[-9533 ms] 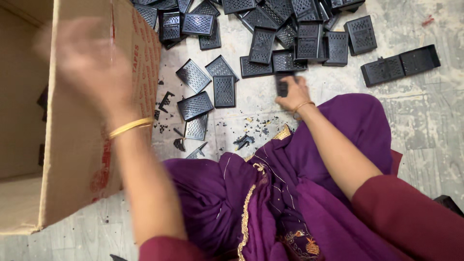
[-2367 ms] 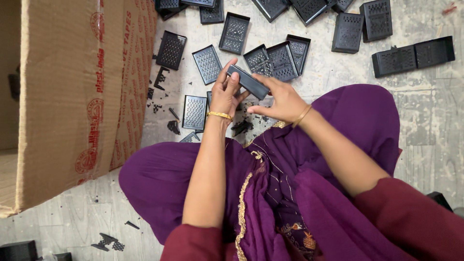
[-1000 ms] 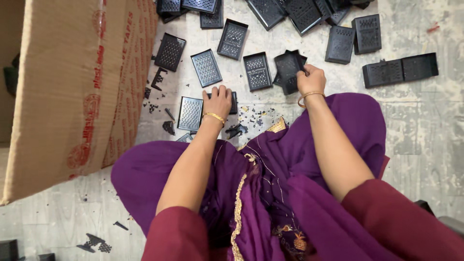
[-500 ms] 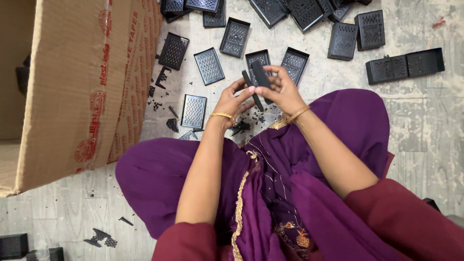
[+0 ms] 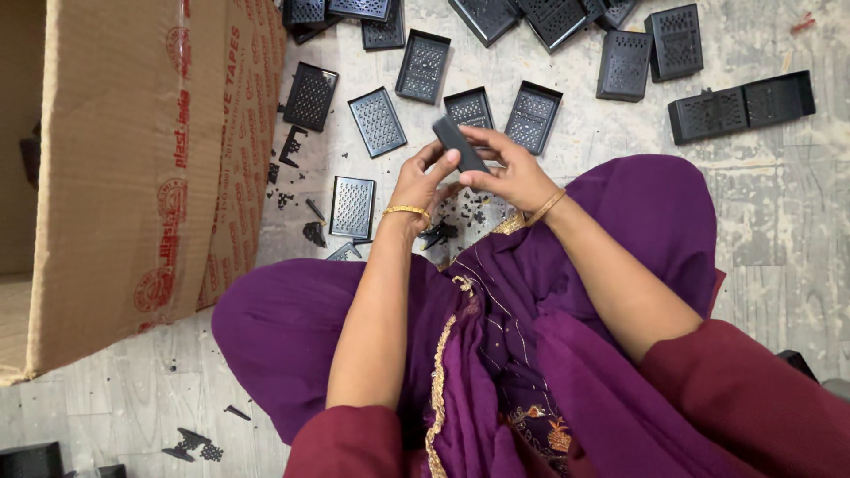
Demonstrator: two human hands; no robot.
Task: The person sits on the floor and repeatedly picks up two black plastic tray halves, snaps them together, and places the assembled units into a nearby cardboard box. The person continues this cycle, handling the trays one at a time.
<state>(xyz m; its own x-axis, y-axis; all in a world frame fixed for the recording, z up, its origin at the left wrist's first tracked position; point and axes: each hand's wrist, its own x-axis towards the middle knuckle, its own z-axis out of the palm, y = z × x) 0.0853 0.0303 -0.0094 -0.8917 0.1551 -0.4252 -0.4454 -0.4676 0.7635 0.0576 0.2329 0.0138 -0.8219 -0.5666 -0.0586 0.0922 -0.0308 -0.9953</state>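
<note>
Both hands, left (image 5: pixel 423 181) and right (image 5: pixel 512 174), fingers curled, pinching one black plastic piece (image 5: pixel 459 144) between them above the lap.

Scene lit evenly by soft, diffuse light; no glare noted. Only faint shadows cast under the black plastic trays (image 5: pixel 378 121) and beside the cardboard box (image 5: pixel 142 168). Focus sharp at centre; slight softness and wide-angle stretch seen twd. frame edges.
</note>
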